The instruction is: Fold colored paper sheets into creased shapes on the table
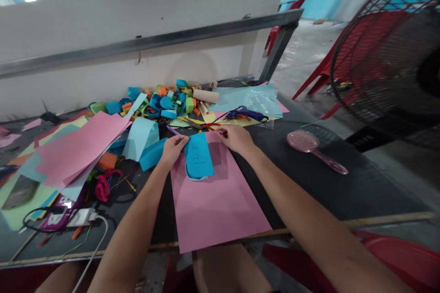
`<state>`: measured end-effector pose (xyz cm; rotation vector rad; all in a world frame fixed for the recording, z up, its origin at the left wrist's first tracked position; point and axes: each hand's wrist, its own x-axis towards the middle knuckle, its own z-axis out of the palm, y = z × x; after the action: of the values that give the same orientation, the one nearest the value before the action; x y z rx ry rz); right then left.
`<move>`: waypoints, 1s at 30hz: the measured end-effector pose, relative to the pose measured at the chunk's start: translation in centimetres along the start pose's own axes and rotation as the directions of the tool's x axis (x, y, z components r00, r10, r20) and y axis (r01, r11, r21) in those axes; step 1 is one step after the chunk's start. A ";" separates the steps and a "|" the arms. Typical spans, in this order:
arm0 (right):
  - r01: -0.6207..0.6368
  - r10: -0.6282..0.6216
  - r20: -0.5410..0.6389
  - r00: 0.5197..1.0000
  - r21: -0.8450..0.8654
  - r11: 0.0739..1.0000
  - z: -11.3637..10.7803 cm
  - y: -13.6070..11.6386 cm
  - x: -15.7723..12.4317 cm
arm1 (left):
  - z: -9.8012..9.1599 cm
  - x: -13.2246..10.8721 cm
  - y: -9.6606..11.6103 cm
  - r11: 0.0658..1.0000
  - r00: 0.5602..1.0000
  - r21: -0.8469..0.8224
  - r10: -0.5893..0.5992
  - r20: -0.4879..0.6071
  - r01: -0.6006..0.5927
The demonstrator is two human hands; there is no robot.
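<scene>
My left hand (pixel 174 149) pinches the upper left edge of a blue piece of paper (pixel 199 155) with dark handwriting on it. Under its lower edge shows the pale rim of another curved piece. Both lie over a large pink sheet (pixel 220 210), which reaches past the table's front edge. My right hand (pixel 237 138) is at the top of the pink sheet, fingers curled around a red handle of the scissors (pixel 210 126). Part of the scissors is hidden by the fingers. Left of my left hand are a folded blue paper (pixel 153 153) and a pale blue curled paper (pixel 140 137).
A heap of small coloured paper pieces (pixel 168 100) lies at the back, beside a cardboard tube (pixel 205 96) and a blue glue gun (pixel 247 113). Pink sheets (pixel 82 146) and a white charger (pixel 80 217) are left. A hairbrush (pixel 304 141) and a fan (pixel 388 64) are right.
</scene>
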<state>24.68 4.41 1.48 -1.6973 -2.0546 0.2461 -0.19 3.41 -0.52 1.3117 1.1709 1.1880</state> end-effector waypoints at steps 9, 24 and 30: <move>-0.309 0.244 -0.427 0.871 -0.090 0.947 -1.4 8.0 1.6 | 0.0 -0.1 0.2 1.000 0.999 -0.023 -0.013 -0.051 0.012; -0.517 0.507 -0.425 0.750 0.100 0.850 -0.8 8.8 2.5 | 0.0 0.1 0.1 0.998 0.998 -0.066 -0.011 -0.067 0.006; -0.558 0.556 -0.451 0.699 0.143 0.818 -0.8 9.2 2.6 | 0.0 0.3 0.0 0.998 0.999 -0.059 0.006 -0.053 -0.009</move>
<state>32.75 8.86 -1.08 -2.0993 -1.1466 -0.0004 -0.18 3.68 -0.54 1.2481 1.1606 1.2596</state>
